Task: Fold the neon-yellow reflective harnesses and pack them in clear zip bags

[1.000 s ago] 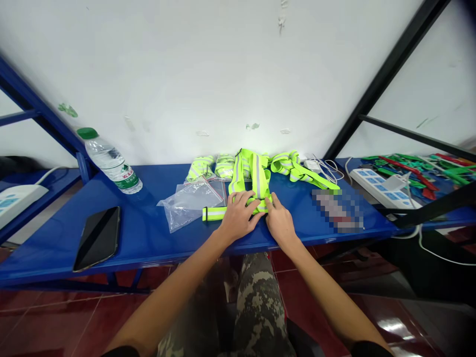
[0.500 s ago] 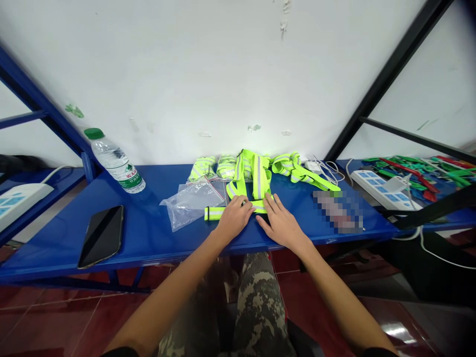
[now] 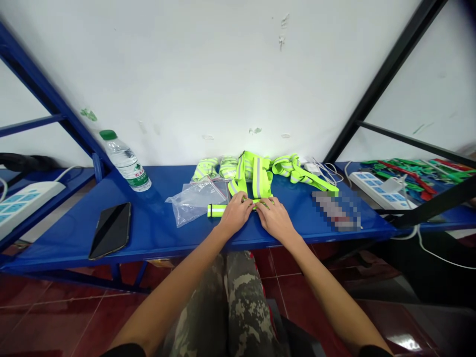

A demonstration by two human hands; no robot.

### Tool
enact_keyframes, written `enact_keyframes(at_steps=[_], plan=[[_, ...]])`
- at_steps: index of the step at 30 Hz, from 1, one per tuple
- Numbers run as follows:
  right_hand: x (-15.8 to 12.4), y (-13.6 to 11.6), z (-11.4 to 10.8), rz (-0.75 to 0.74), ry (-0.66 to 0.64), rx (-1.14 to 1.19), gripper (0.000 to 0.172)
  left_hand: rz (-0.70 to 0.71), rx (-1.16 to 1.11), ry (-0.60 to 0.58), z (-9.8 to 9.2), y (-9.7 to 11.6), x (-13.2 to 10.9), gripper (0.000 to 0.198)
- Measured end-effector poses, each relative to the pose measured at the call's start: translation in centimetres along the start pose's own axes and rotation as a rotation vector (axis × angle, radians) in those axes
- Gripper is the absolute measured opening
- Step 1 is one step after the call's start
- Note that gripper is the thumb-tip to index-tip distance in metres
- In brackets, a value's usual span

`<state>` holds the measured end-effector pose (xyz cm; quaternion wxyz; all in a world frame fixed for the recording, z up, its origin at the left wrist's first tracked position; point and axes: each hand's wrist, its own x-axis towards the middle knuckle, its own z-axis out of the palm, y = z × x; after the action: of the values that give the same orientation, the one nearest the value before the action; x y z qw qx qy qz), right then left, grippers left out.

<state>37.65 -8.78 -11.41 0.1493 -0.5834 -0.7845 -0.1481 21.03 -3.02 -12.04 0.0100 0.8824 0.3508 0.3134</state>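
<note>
The left hand (image 3: 234,213) and right hand (image 3: 274,216) lay close together at the near edge of a blue table (image 3: 159,208), both on a yellow-green reflective strap (image 3: 262,181). The fingers of each hand were bent and drawn narrow, with the tips meeting a crosswise length of the strap; whether they pinched it or only pressed it could not be told, as the hands covered the contact. The reflective strap stood at the centre of the table: its looped part extended to the far side beyond the hands, while a flat end with a black buckle (image 3: 210,210) emerged to the left of the left hand.

A clear plastic bag (image 3: 193,201) lay just left of the strap. Two packed bundles (image 3: 206,168) of similar material rested behind the bag, near the white wall (image 3: 223,74). A loose yellow-green bundle (image 3: 292,167) lay at the far right, one end trailing rightward, with a white cable (image 3: 330,172) beside it. A pixelated object (image 3: 336,210) occupied the right part of the table. At left, a green-capped bottle (image 3: 128,163) stood on the far side and a dark phone (image 3: 111,229) lay nearer. Beyond the table's right end were a power strip (image 3: 377,191) and red and green pieces (image 3: 412,176).
</note>
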Motion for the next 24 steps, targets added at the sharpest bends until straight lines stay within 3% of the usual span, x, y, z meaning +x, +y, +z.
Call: enact_keyframes(at_steps=[10, 24], plan=[[0.24, -0.03, -0.51, 0.069, -0.133, -0.033, 0.041, -0.016, -0.085, 0.03, -0.09, -0.13, -0.01, 0.019], [0.27, -0.16, -0.56, 0.07, -0.121, 0.011, 0.038, -0.078, -0.106, 0.062, -0.39, 0.43, 0.08, 0.015]])
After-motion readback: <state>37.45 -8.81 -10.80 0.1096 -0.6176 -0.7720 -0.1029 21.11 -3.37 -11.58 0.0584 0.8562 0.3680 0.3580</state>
